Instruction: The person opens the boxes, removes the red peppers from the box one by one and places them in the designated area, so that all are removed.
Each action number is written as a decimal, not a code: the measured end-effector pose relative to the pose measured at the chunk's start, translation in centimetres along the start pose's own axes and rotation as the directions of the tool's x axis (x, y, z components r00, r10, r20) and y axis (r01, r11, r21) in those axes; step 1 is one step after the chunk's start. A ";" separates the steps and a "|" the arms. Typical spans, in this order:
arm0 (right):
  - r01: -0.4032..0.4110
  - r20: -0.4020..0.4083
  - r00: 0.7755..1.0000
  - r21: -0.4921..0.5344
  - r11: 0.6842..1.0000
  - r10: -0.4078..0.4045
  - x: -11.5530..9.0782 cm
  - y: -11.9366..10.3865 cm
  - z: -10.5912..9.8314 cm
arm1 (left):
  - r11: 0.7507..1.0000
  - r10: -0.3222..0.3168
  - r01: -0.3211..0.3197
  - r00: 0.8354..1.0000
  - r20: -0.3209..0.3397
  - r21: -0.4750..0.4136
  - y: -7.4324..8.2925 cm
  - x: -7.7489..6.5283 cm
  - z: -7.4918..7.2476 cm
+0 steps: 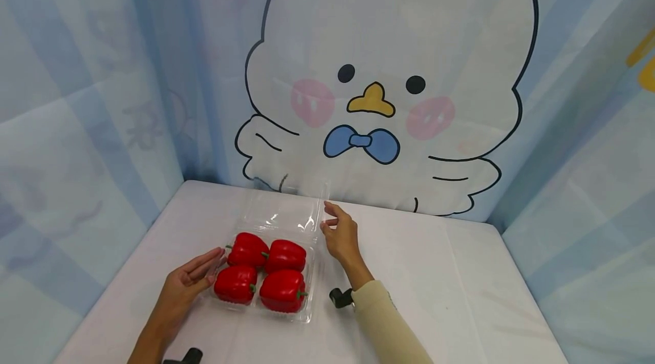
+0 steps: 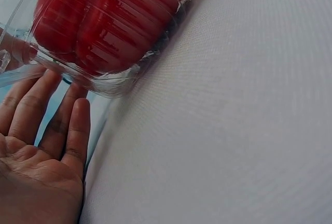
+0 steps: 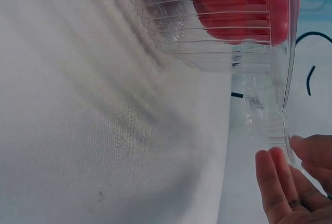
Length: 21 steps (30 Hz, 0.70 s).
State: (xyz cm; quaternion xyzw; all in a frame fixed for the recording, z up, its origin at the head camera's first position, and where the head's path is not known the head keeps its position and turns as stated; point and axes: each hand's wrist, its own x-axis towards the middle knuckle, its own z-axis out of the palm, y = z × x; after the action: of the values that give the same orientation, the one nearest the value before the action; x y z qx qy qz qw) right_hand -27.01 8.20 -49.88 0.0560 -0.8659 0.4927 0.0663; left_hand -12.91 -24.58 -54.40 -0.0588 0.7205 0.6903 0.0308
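A clear plastic clamshell box [image 1: 310, 310] sits on the table with its hinged lid [image 1: 276, 216] raised at the back. Inside lie several red bell peppers [image 1: 282, 291] with green stems. My left hand [image 1: 186, 281] is at the box's left side, fingers fairly straight, fingertips [image 2: 51, 76] against the plastic by the rim. At the lid's right edge, my right hand [image 1: 341, 236] pinches the thin plastic between thumb and fingers, as the right wrist view shows. Through the clear wall in that view, a red pepper [image 3: 233, 6] shows.
A white cloth covers the table [image 1: 440, 284]. Behind it hangs a curtain [image 1: 389, 23] printed with a white cartoon bird, and blue-and-white curtains [image 1: 77, 96] enclose the sides. A black wrist mount [image 1: 340, 297] shows by the right sleeve [image 1: 386, 324].
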 end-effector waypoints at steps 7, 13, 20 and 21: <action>-0.029 0.031 0.999 -0.008 1.000 0.029 0.0 0.4 0.1 | 1.000 0.002 -0.001 1.000 0.008 -0.020 0.0 -0.1 0.0; -0.048 0.053 0.998 0.014 0.999 0.047 0.0 0.8 0.2 | 1.000 0.006 -0.006 1.000 0.010 -0.018 0.0 -0.1 0.1; -0.077 0.080 0.994 0.020 0.997 0.075 0.1 1.2 0.5 | 1.000 -0.009 0.009 1.000 0.004 -0.021 0.0 0.0 0.1; -0.076 0.081 0.994 0.020 0.997 0.074 0.2 1.3 0.5 | 1.000 -0.008 0.008 1.000 0.005 -0.021 0.0 0.0 0.1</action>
State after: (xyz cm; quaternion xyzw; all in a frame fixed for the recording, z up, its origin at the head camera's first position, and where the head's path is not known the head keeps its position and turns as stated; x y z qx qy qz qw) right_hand -27.41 8.42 -51.21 0.0438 -0.8636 0.5021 0.0122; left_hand -12.88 -24.49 -54.39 -0.0606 0.7127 0.6980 0.0347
